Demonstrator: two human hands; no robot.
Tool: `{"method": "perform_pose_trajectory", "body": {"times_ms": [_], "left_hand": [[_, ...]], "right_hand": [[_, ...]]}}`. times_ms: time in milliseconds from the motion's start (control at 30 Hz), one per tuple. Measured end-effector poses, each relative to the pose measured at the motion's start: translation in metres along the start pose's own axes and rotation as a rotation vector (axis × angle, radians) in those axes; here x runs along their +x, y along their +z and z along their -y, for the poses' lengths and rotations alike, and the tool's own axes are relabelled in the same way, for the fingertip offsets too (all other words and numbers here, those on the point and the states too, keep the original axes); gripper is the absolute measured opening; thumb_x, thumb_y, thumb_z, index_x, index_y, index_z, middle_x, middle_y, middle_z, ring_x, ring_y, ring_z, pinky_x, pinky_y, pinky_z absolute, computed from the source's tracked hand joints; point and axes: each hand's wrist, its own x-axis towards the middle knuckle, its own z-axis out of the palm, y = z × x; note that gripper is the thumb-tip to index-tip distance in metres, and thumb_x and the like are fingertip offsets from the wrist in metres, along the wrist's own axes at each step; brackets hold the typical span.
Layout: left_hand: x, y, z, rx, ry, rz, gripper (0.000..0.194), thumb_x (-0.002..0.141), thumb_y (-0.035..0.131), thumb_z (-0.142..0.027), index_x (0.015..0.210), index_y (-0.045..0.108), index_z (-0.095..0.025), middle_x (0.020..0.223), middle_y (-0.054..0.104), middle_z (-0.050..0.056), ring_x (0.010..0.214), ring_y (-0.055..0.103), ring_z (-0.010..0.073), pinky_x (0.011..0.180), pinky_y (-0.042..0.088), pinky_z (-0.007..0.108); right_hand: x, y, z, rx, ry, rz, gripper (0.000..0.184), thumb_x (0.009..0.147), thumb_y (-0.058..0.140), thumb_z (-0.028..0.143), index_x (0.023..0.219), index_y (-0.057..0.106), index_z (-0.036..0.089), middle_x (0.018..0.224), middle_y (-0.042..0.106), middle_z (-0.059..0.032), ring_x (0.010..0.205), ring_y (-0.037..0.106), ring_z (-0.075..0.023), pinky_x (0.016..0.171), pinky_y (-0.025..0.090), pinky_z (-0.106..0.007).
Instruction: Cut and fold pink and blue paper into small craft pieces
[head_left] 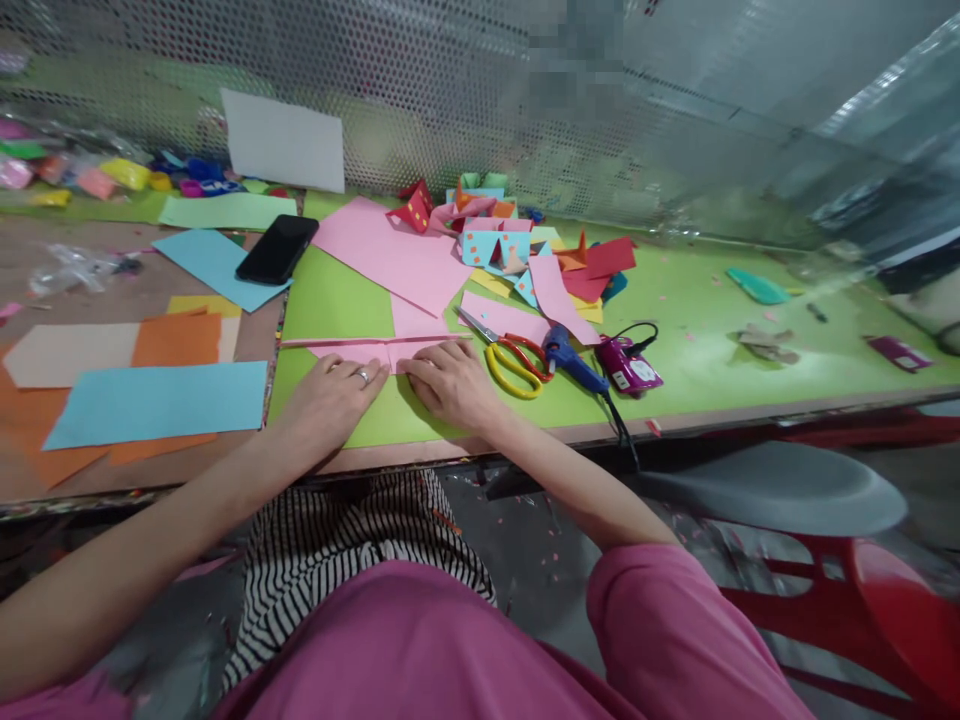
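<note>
Head view: your left hand (pixel 334 393) and right hand (pixel 454 385) sit side by side, fingers bent onto the folded pink paper (pixel 389 352), which lies on the green surface (pixel 330 300). Can't tell if either hand pinches it or only presses. Scissors (pixel 498 341) and blue glue gun (pixel 574 358) lie just beyond your right hand.

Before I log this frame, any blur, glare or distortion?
Head view, right: gray seat looks smeared; head view, upper right: bright streaks, likely glare; head view, top: blocky pixelation; head view, middle: left hand, right hand and folded pink paper legible, slightly soft; head view, sides: apparent wide-angle stretch.
</note>
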Motion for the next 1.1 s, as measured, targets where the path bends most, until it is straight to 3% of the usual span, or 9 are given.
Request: {"method": "perform_pose_trajectory", "body": {"times_ms": [167, 567, 933, 1100], "left_hand": [[-0.002, 0.005, 0.002, -0.062, -0.028, -0.02, 0.052, 0.094, 0.038, 0.0, 0.144, 0.054, -0.002, 0.143, 0.063, 0.02, 0.119, 0.067, 0.0299, 0.098, 0.051, 0.042], [-0.008, 0.02, 0.013, -0.312, -0.006, -0.029, 0.065, 0.086, 0.028, 0.009, 0.145, 0.053, -0.002, 0.151, 0.054, 0.021, 0.138, 0.056, 0.0249, 0.116, 0.044, 0.043], [-0.008, 0.028, 0.016, -0.282, 0.024, -0.068, 0.061, 0.09, 0.03, 0.004, 0.145, 0.055, -0.003, 0.149, 0.057, 0.021, 0.132, 0.061, 0.0271, 0.11, 0.05, 0.044], [-0.011, 0.017, 0.019, -0.217, 0.008, -0.058, 0.059, 0.09, 0.036, 0.001, 0.141, 0.061, -0.013, 0.149, 0.058, 0.015, 0.132, 0.061, 0.0257, 0.106, 0.05, 0.043]], "right_hand": [[0.007, 0.0, 0.007, 0.031, -0.083, 0.054, 0.032, 0.104, 0.046, 0.027, 0.122, 0.071, 0.019, 0.107, 0.074, -0.0085, 0.097, 0.055, -0.0243, 0.09, 0.031, -0.041], [0.002, 0.005, 0.007, 0.089, -0.073, 0.065, 0.036, 0.105, 0.044, 0.032, 0.128, 0.067, 0.017, 0.116, 0.074, -0.0097, 0.101, 0.058, -0.0239, 0.088, 0.033, -0.039], [0.002, 0.002, 0.01, 0.089, -0.053, 0.082, 0.037, 0.105, 0.046, 0.035, 0.129, 0.068, 0.017, 0.109, 0.073, -0.0102, 0.099, 0.056, -0.0238, 0.086, 0.034, -0.039], [0.003, -0.002, 0.013, 0.045, -0.03, 0.128, 0.037, 0.107, 0.043, 0.035, 0.128, 0.069, 0.019, 0.11, 0.073, -0.0099, 0.099, 0.055, -0.0243, 0.085, 0.032, -0.04]]}}
